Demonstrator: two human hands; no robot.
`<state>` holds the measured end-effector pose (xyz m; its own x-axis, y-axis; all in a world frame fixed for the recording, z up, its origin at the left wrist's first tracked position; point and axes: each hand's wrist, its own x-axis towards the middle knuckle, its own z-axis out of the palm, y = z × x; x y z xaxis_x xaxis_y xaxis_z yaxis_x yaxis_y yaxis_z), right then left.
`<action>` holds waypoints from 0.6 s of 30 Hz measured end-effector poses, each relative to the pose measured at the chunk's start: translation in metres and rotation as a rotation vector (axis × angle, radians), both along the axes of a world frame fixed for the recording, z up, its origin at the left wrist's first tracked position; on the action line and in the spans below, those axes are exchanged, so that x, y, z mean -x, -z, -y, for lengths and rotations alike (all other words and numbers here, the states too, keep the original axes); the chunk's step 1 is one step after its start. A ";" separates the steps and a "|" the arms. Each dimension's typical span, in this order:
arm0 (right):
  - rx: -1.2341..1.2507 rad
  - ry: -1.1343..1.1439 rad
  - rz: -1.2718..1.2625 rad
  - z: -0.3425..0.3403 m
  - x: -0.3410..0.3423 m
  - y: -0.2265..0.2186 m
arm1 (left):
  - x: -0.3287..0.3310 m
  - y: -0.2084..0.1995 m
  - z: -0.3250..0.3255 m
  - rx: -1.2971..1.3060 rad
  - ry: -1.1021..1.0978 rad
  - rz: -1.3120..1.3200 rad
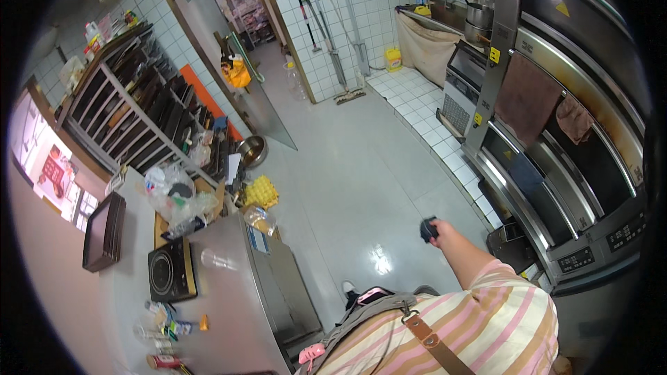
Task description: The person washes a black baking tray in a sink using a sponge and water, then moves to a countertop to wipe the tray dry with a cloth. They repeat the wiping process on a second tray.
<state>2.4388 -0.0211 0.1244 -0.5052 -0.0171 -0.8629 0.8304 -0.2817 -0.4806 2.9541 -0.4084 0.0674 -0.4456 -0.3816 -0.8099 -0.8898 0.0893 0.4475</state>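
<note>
My right hand (438, 233) is stretched out over the grey floor, its fingers closed round a small black object (428, 229). That object looks like a dark crumpled bundle, but its kind is too small to make out. Nothing else touches this hand. My left hand is out of view. A striped sleeve covers my right upper arm, and a grey apron with a brown leather strap (425, 333) hangs on my body.
To the right stands a stacked deck oven (542, 173) with brown cloths (528, 97) on its handle. On the left are a steel counter (229, 292), an induction cooker (171, 271), and a tray rack (139, 125). A glass door (267, 114) stands ajar beyond a metal bowl (251, 151).
</note>
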 end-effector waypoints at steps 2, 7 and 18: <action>-0.085 0.050 0.066 -0.018 -0.002 0.030 | 0.053 0.002 0.039 -0.011 0.085 -0.042; -0.167 0.042 0.219 -0.057 -0.018 0.056 | 0.155 0.007 0.128 -0.101 0.274 -0.113; -0.134 0.044 0.064 -0.022 0.059 -0.014 | 0.201 0.065 0.300 -0.177 0.361 -0.044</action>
<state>2.3800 0.0014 0.1383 -0.4464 0.1217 -0.8865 0.8490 -0.2555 -0.4625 2.7527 -0.7084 0.0025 -0.5608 -0.0508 -0.8264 -0.7952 0.3109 0.5206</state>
